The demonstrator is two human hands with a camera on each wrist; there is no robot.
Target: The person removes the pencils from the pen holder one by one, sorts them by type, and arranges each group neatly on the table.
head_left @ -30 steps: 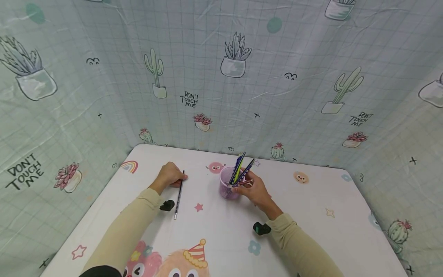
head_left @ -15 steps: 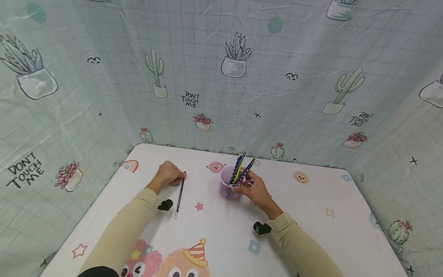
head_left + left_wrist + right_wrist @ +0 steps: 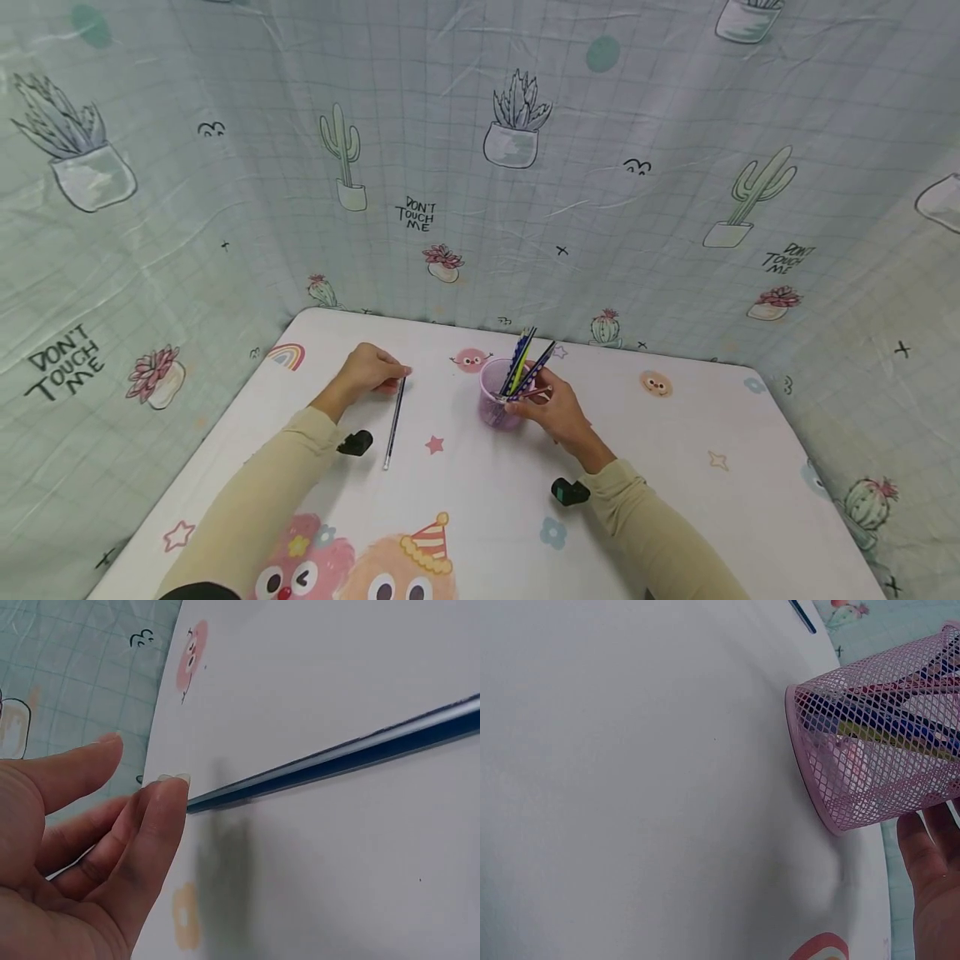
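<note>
Pink mesh cylindrical cup (image 3: 497,416) | right hand (image 3: 561,417) grips it, three o'clock | slim dark-blue pencil (image 3: 395,423), cup's nine o'clock | left hand (image 3: 367,371) at its far end, thumb wide

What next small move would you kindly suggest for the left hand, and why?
Perhaps the left hand should close its thumb against its fingertips to pinch the pencil: the fingertips are at its end, but the thumb stands apart, while the right hand holds the mesh cup.
</note>
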